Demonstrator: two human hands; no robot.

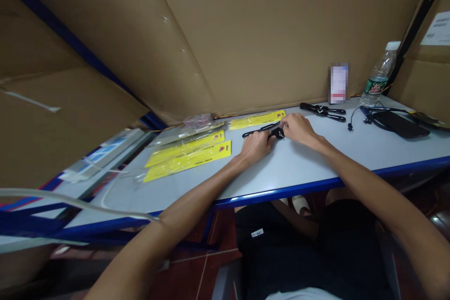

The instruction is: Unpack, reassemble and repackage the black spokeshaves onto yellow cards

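Observation:
A slim black-handled tool [260,130] lies low over the table between my hands; its exact kind does not show. My left hand [256,145] is closed on it from the near side, thumb by its dark right end. From the right, my right hand [297,127] bends its fingers down and pinches at that same end, the fingertips partly hidden. Just behind is a yellow card in clear packaging [258,120]. Two more yellow packaging cards [188,161] [186,146] lie overlapping to the left. Further right rest similar black tools with paired handles [323,111].
Against the cardboard wall [267,33] stands a blurred phone-like screen [338,83]. A plastic bottle [378,79], a black phone [401,124] and wired earphones [350,126] occupy the right end. Clear packs [190,132] sit back left. The table's blue front edge [281,194] runs under my forearms.

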